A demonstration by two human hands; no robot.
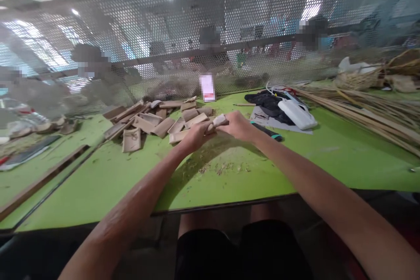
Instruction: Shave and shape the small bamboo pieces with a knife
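Over the middle of the green table (315, 157), my two hands come together with their fingers closed. My left hand (197, 135) is curled beside the pile of split bamboo pieces (163, 127). My right hand (239, 126) meets it from the right, its fingers bent inward. A small pale thing (219, 120) shows at the fingers where the hands meet; whether it is a wrapping on a finger or a held piece, I cannot make out. Wood shavings (223, 167) lie on the table below the hands. A black handle with teal ends (267, 131) lies just right of my right hand.
A white plastic device (297, 113) and black cloth (269, 103) lie on grey sheeting at the right. Long bamboo strips (364, 116) stretch along the right side. A wooden bar (44, 179) lies at left. Behind a perforated screen (183, 26) sit other people.
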